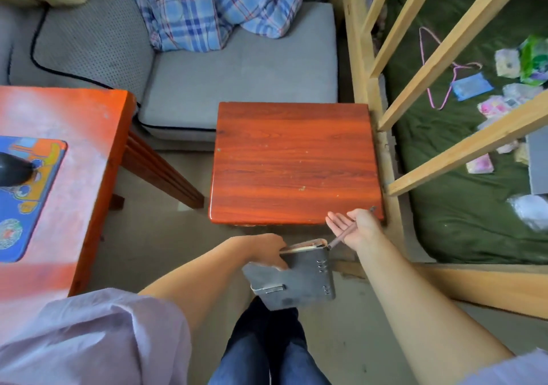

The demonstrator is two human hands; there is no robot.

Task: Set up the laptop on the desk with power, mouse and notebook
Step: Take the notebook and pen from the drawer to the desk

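Down near the bottom middle, over the floor and just short of the small red tabletop (296,159), the left hand (262,249) has its fingers clamped on a grey notebook (299,278) (ring-bound, with a strap and clasp on the cover), holding it in the air with the page edge facing up. Right hand (354,226) is palm up just beside it at the tabletop's near right corner, fingers spread apart, with a brown pen (345,235) lying loosely across the palm; its tip reaches the notebook's top corner. Off to the left sits a second, bigger tabletop (86,159) with a colourful mouse pad (32,200) and a black mouse (13,172) on it. Grey sofa (237,67) behind, plaid blanket (207,5) on it.
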